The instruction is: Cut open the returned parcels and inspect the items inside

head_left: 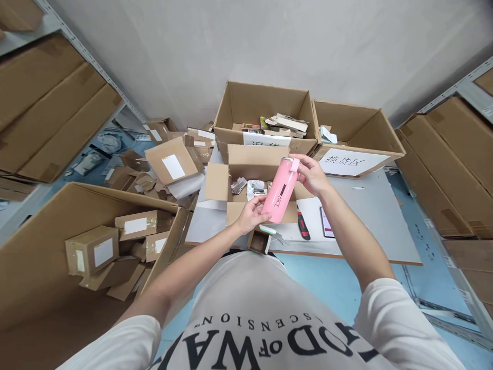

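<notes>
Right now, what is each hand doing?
Left hand: closed on the bottom of the pink bottle.
Right hand: closed on the bottle's top end, by the strap.

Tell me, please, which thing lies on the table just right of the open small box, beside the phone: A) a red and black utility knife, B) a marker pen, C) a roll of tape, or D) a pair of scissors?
A: a red and black utility knife lies on the table between the open small box and the phone, below the pink bottle held in both hands.

White shirt: "OD OF WA", "CENSION"; box sign: "换货区".
</notes>
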`<state>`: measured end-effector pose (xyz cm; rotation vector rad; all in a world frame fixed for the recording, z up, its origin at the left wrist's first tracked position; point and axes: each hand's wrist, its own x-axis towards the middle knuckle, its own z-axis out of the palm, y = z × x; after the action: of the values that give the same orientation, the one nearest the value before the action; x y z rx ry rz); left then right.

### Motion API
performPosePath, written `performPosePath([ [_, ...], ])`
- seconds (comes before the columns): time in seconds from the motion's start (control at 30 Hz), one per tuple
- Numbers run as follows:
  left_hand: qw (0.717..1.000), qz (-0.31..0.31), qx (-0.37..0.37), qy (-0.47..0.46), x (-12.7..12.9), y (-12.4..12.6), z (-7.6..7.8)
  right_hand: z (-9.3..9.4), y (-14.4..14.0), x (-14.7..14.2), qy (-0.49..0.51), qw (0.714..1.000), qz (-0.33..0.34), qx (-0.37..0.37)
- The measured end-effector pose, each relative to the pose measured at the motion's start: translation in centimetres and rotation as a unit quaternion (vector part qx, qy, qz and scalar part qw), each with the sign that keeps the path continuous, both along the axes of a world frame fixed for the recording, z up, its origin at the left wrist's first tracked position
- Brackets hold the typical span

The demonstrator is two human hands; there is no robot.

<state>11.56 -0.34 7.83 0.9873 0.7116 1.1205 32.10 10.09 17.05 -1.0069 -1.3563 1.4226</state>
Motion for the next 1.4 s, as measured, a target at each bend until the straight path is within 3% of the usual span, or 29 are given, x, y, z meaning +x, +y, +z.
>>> performPosePath([
  [0.17, 0.999, 0.013, -0.034, -0.025, 0.3, -0.2, 0.0, 0.1, 0.0, 0.2, -0.006, 1.0, 0.016, -0.011],
  [0.43, 0.963, -0.092, -0.186, -0.172, 0.2, -1.1, 1.8, 0.1, -1.8, -1.3, 0.042, 0.997, 0.068, -0.017],
  [0.53, 0.958, -0.1, -0.203, -0.178, 0.4, -1.2, 2.1, 0.0, -1.9, -1.7, 0.05, 0.998, 0.048, -0.011],
  [0.6, 0.968, -0.076, -0.181, -0.157, 0.5, -1.2, 2.2, 0.1, -1.8, -1.6, 0.03, 0.999, 0.022, -0.018],
  [0.73, 0.993, 0.031, -0.093, -0.062, 0.7, -1.4, 2.3, 0.7, -1.7, -1.5, 0.006, 0.999, -0.039, -0.028],
  [0.83, 0.994, 0.099, -0.05, 0.016, 1.0, -1.8, 2.1, 0.6, -1.8, -2.0, -0.008, 0.997, -0.076, -0.033],
  [0.97, 0.989, 0.124, -0.05, 0.058, 1.2, -2.1, 1.6, 0.1, -2.0, -2.5, -0.038, 0.995, -0.08, -0.039],
  [1.1, 0.989, 0.128, -0.059, 0.044, 0.9, -2.1, 1.4, 0.0, -2.2, -2.3, -0.05, 0.997, -0.044, -0.024],
  [1.2, 0.99, 0.098, -0.098, -0.024, 0.4, -2.2, 1.7, -0.2, -2.4, -1.9, -0.032, 0.999, -0.014, -0.015],
  [1.4, 0.97, -0.034, -0.192, -0.144, -0.2, -2.6, 3.0, -0.5, -3.4, -2.0, 0.037, 0.997, 0.022, -0.068],
])
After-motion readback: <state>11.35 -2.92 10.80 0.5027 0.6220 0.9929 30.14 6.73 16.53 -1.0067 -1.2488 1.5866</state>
